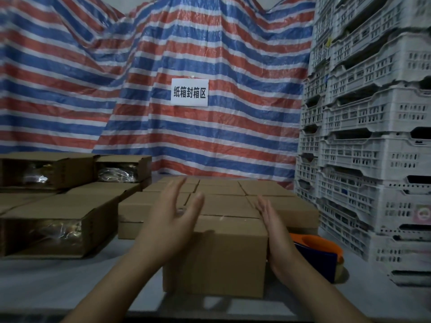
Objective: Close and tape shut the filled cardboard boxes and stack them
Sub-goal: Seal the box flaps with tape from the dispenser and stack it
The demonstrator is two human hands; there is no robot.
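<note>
A closed brown cardboard box (224, 257) stands on the grey table right in front of me. My left hand (172, 220) hovers at the box's left top edge, fingers straight and spread, holding nothing. My right hand (275, 231) lies flat against the box's right side, fingers straight. An orange and blue tape dispenser (321, 252) sits on the table just right of the box, partly behind my right wrist. Behind the box several closed boxes (224, 194) stand packed together in a block.
Open boxes with shiny plastic-wrapped contents (60, 227) lie at the left, with more at the far left (46, 171). Stacked white plastic crates (373, 136) wall off the right. A striped tarp with a white sign (189, 92) hangs behind. The grey table (70, 280) reaches the near edge.
</note>
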